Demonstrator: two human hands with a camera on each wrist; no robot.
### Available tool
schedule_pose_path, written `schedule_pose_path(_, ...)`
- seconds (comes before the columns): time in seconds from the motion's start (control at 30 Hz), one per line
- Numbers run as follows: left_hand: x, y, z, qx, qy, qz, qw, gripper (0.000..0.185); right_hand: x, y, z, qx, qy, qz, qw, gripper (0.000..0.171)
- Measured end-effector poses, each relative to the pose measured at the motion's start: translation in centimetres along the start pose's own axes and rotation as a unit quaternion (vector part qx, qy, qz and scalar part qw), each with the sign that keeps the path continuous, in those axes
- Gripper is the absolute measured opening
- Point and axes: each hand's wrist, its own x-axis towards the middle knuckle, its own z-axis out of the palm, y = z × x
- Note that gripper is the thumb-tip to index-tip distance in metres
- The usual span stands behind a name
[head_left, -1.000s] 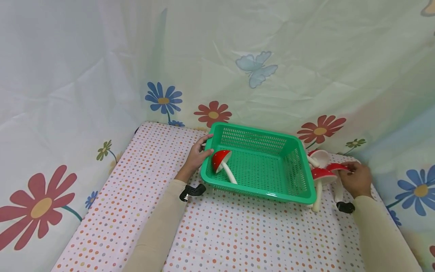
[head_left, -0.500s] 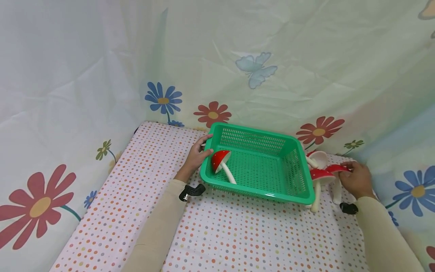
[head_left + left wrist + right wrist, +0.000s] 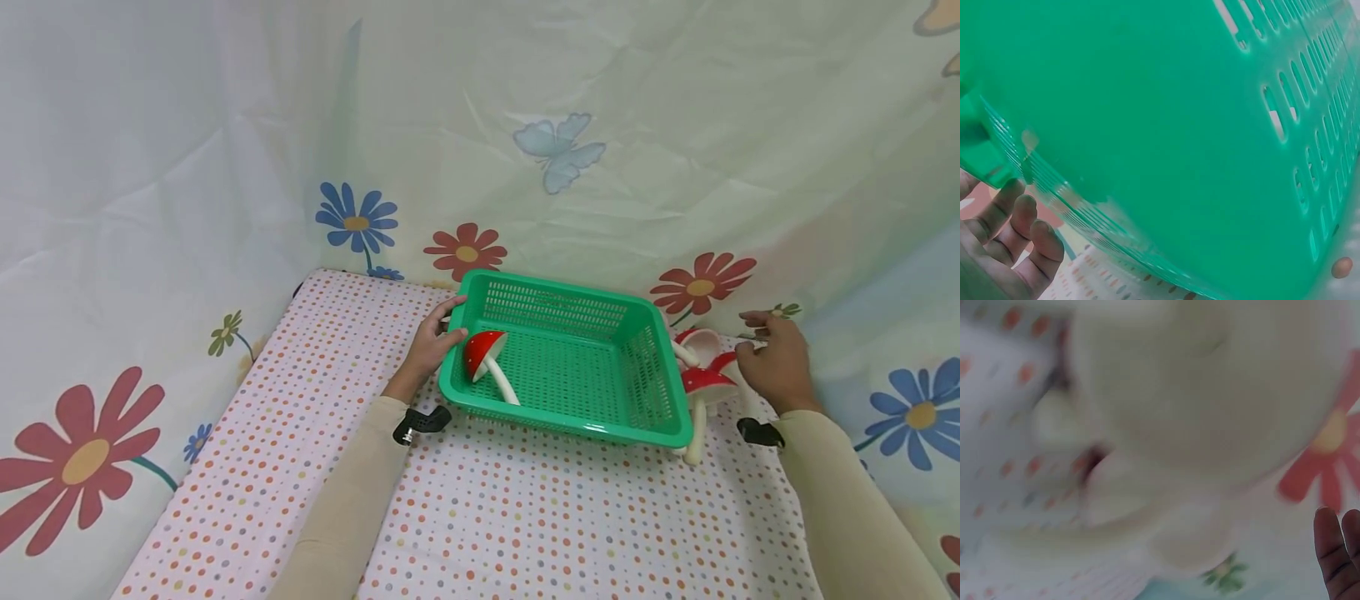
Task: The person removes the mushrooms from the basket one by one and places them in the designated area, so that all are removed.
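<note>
Mushrooms [image 3: 701,385], red-capped toys with pale stems, lie in a small cluster right of centre in the head view, just beside the right wall of the green basket [image 3: 592,429]. The right hand [image 3: 772,358] hovers at that cluster, fingers loosely spread; whether a fingertip touches a cap cannot be told, because the hand covers the rightmost mushroom and the basket wall hides part of the others. In the right wrist view everything is blurred: a large pale rounded shape fills the frame, and only two fingertips [image 3: 1338,550] show at the lower right corner.

At the middle left, the left hand [image 3: 433,343] grasps the basket's left rim, with fingers curled over the edge and the thumb outside. The left wrist view is almost wholly filled by the basket's slotted green wall, with curled fingers [image 3: 1019,228] at the lower left; the rest of that hand is cut off.

Inside the basket, close to the left hand, one mushroom [image 3: 483,358] lies tilted, cap towards the rim. The basket sits on a dotted tablecloth [image 3: 525,525]. A flowered curtain [image 3: 225,167] rises behind and at both sides.
</note>
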Motion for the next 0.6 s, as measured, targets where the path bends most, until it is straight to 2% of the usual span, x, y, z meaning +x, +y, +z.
schedule_pose_path(0.2, -0.1, 0.0, 0.0, 0.006, 0.003, 0.002, 1.0000, 0.056, 0.7, -4.5, 0.7, 0.055, 0.007, -0.041, 0.998, 0.044)
schedule_pose_path(0.43, -0.1, 0.0, 0.0, 0.007, 0.001, 0.011, 0.9999, 0.056, 1.2, -9.0, 1.9, 0.131, -0.024, -0.114, 0.985, 0.046)
schedule_pose_path(0.6, 0.0, -0.1, 0.0, 0.003, 0.000, 0.014, 0.9999, 0.056, 1.6, -10.9, 2.7, 0.164, -0.053, -0.119, 0.978, 0.051)
